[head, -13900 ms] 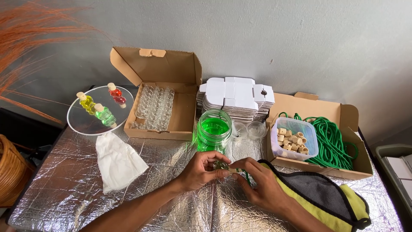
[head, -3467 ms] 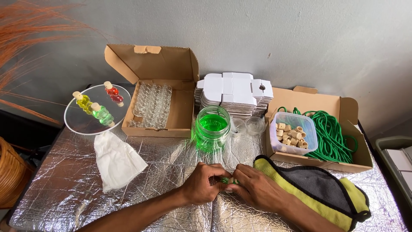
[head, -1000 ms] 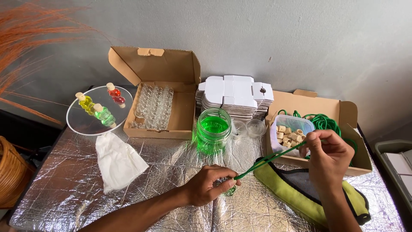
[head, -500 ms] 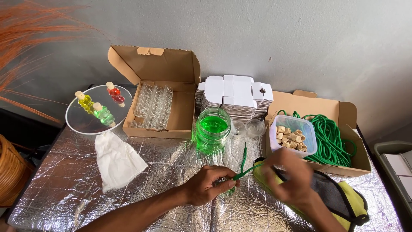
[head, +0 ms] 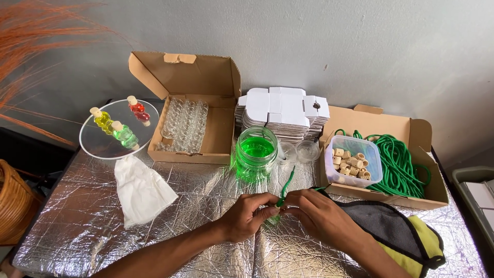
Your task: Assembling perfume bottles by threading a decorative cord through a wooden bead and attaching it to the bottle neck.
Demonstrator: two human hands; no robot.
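My left hand [head: 246, 216] and my right hand [head: 320, 215] meet at the table's front middle, fingertips together. Between them they pinch a thin green cord [head: 285, 186], whose loose end sticks up toward the jar. A small object, mostly hidden under my left fingers, sits at the cord's lower end. Just behind my hands stands a glass jar of green liquid [head: 256, 152]. A clear tub of small corks [head: 353, 160] and a heap of green cord [head: 399, 163] lie in the open cardboard box [head: 431, 191] at the right.
A second open cardboard box [head: 221, 135] at the back holds several small empty glass bottles [head: 184, 125]. Left of it a round clear plate [head: 98, 146] carries three filled little bottles. A white cloth [head: 142, 190], a stack of white flat boxes [head: 282, 111], a grey-yellow cloth [head: 401, 238] and a wicker basket [head: 14, 203] surround the foil-covered table.
One second ago my right hand was raised to the right, pulling the green cord taut. It has come down and left to join my left hand; the cord's free end now stands upright.
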